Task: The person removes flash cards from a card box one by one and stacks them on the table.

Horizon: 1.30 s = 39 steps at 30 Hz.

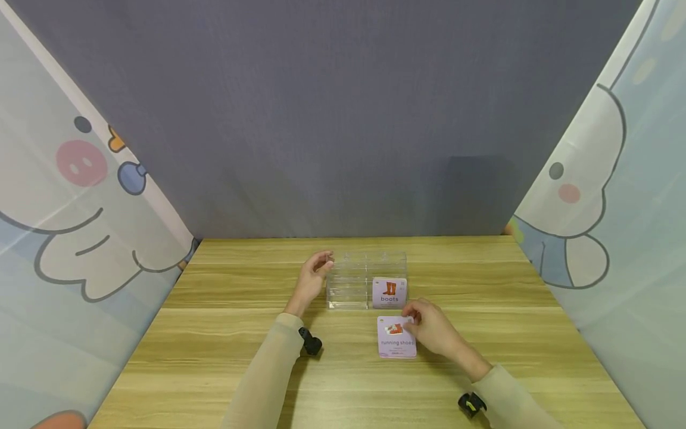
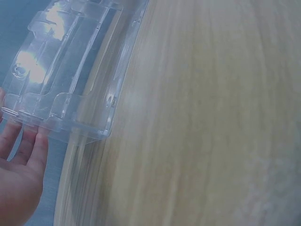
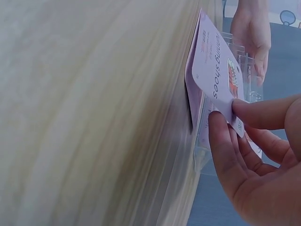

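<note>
My left hand [image 1: 311, 281] grips the back left edge of a clear plastic display rack [image 1: 347, 292], which has stepped tiers and two columns. In the left wrist view its fingers [image 2: 37, 153] press the rack's end wall. A lilac card marked "boots" [image 1: 389, 299] stands in the front right slot. In front of the rack, my right hand [image 1: 435, 329] pinches a lilac "running shoes" card [image 1: 395, 347] by its upper right corner, between thumb and fingers. The right wrist view shows another card edge [image 3: 189, 101] behind this card, splayed apart from it.
Both hands and the rack are over a wood-grain table [image 1: 225, 357]. A dark grey panel [image 1: 343, 119] rises behind its far edge. Cartoon-printed curtains [image 1: 107, 238] hang on both sides. Black wrist bands [image 1: 311, 342] sit on both sleeves.
</note>
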Each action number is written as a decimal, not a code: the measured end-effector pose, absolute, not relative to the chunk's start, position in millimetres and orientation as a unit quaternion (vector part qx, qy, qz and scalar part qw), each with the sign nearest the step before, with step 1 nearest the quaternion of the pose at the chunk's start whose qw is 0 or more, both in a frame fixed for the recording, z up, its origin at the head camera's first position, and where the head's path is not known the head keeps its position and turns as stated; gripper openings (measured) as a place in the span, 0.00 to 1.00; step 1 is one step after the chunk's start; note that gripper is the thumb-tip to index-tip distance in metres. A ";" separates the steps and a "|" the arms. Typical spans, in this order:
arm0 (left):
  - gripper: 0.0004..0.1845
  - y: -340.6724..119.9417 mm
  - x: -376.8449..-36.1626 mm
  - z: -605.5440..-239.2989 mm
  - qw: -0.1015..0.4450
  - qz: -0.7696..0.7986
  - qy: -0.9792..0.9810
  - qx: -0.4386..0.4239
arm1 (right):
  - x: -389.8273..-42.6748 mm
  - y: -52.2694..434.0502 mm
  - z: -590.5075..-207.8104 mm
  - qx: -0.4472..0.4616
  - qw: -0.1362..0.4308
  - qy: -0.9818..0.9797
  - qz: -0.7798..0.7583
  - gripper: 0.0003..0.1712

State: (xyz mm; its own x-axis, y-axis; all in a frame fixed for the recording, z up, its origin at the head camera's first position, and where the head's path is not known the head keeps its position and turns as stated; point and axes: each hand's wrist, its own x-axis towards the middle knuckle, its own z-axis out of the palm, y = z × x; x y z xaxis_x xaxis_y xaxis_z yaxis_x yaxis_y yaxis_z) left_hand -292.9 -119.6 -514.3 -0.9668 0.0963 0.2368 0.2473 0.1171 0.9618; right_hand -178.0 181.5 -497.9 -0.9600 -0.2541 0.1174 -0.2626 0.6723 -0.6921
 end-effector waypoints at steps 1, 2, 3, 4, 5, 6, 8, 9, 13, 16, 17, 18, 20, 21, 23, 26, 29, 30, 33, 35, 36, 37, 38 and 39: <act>0.18 -119.7 -296.1 -518.9 0.060 -0.655 -0.745 -0.114 | -177.9 181.3 -497.2 0.140 0.005 -0.916 0.377 0.12; 0.17 -119.6 -296.1 -518.6 0.062 -0.654 -0.745 -0.114 | -177.8 181.1 -496.8 0.139 0.004 -0.917 0.374 0.12; 0.17 -119.4 -296.3 -518.3 0.064 -0.652 -0.747 -0.112 | -177.7 180.9 -496.3 0.138 0.004 -0.918 0.371 0.12; 0.17 -119.2 -296.2 -517.7 0.064 -0.651 -0.748 -0.111 | -177.7 180.6 -495.9 0.136 0.003 -0.920 0.369 0.12; 0.17 -119.1 -296.2 -517.4 0.065 -0.651 -0.748 -0.112 | -177.8 180.3 -495.8 0.135 0.003 -0.921 0.365 0.12; 0.17 -119.0 -296.2 -517.1 0.067 -0.651 -0.748 -0.112 | -178.0 180.0 -495.8 0.134 0.003 -0.923 0.361 0.12; 0.16 -118.9 -296.1 -516.8 0.069 -0.649 -0.749 -0.114 | -178.3 179.2 -496.1 0.133 0.002 -0.926 0.355 0.11; 0.16 -118.9 -296.1 -516.6 0.069 -0.649 -0.749 -0.114 | -178.6 178.8 -496.5 0.132 0.002 -0.927 0.352 0.11; 0.17 -119.4 -295.6 -515.9 0.065 -0.650 -0.748 -0.114 | -179.4 176.9 -497.9 0.131 0.003 -0.931 0.341 0.11; 0.17 -119.7 -295.4 -515.3 0.061 -0.652 -0.747 -0.113 | -179.7 175.1 -498.6 0.129 0.001 -0.933 0.335 0.11; 0.17 -119.7 -295.4 -515.3 0.060 -0.652 -0.747 -0.112 | -179.7 174.4 -498.7 0.128 0.000 -0.934 0.333 0.11; 0.17 -119.6 -295.4 -515.2 0.059 -0.653 -0.747 -0.112 | -179.7 173.8 -498.6 0.126 -0.001 -0.935 0.332 0.11; 0.16 -119.6 -295.4 -515.3 0.059 -0.653 -0.747 -0.111 | -179.4 172.6 -498.3 0.123 -0.003 -0.936 0.329 0.11; 0.16 -119.5 -295.3 -515.4 0.058 -0.654 -0.747 -0.109 | -179.3 172.0 -498.2 0.122 -0.004 -0.937 0.328 0.11; 0.16 -119.4 -295.3 -515.7 0.058 -0.653 -0.747 -0.108 | -179.0 170.9 -498.0 0.121 -0.005 -0.938 0.324 0.10; 0.16 -119.5 -295.3 -516.4 0.064 -0.650 -0.749 -0.113 | -178.9 169.9 -498.3 0.120 -0.005 -0.941 0.316 0.10; 0.16 -119.4 -295.0 -516.5 0.067 -0.647 -0.751 -0.115 | -179.7 169.2 -499.8 0.119 -0.004 -0.945 0.306 0.10; 0.16 -119.4 -295.0 -516.5 0.067 -0.647 -0.751 -0.114 | -180.0 169.0 -500.1 0.119 -0.004 -0.945 0.304 0.10; 0.17 -119.0 -294.9 -516.4 0.065 -0.648 -0.750 -0.113 | -180.8 169.0 -501.6 0.119 -0.003 -0.947 0.299 0.10; 0.17 -118.6 -294.8 -517.0 0.067 -0.648 -0.750 -0.114 | -181.1 169.2 -502.2 0.120 -0.003 -0.948 0.296 0.10; 0.18 -118.5 -295.1 -517.4 0.067 -0.649 -0.749 -0.114 | -181.4 169.1 -502.6 0.120 -0.002 -0.948 0.295 0.09; 0.18 -118.5 -295.3 -517.8 0.068 -0.650 -0.748 -0.115 | -181.4 169.1 -502.8 0.122 -0.001 -0.948 0.293 0.10; 0.18 -118.4 -295.4 -517.8 0.068 -0.651 -0.747 -0.116 | -181.5 168.9 -502.8 0.122 -0.002 -0.949 0.292 0.09; 0.18 -118.5 -295.2 -517.9 0.068 -0.652 -0.747 -0.116 | -181.6 168.7 -502.7 0.123 -0.002 -0.949 0.291 0.09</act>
